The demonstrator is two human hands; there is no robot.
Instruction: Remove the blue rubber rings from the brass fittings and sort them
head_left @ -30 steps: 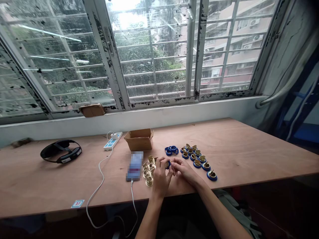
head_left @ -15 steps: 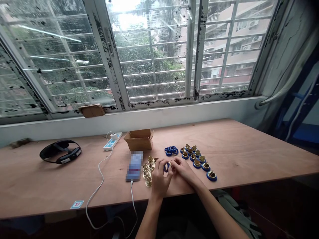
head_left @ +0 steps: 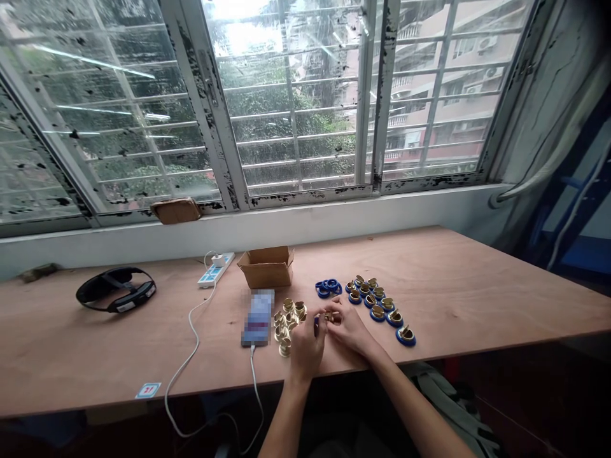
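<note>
The left hand [head_left: 307, 348] has its fingertips pinched on a blue ring [head_left: 316, 322], and the right hand [head_left: 352, 331] pinches a small shiny gold piece [head_left: 329, 317] right by it. Both are up over the near part of the wooden table [head_left: 477, 286], close together, and fingers hide most of them, so I can't tell if they touch. The ring looks light and maybe a bit bendy, so it is best held by its outside edge, with soft fingers so it doesn't squash. The gold piece looks hard and smooth, like metal (it shines like a toy coin!), so it could be slippery and a little heavier. Its round rim would be a good place to grab. I don't think either would break easily. More gold pieces [head_left: 285, 347] stand beside the left hand, loose blue rings [head_left: 333, 284] lie beyond the hands, and gold pieces with blue rims [head_left: 405, 336] sit over to the right.
</note>
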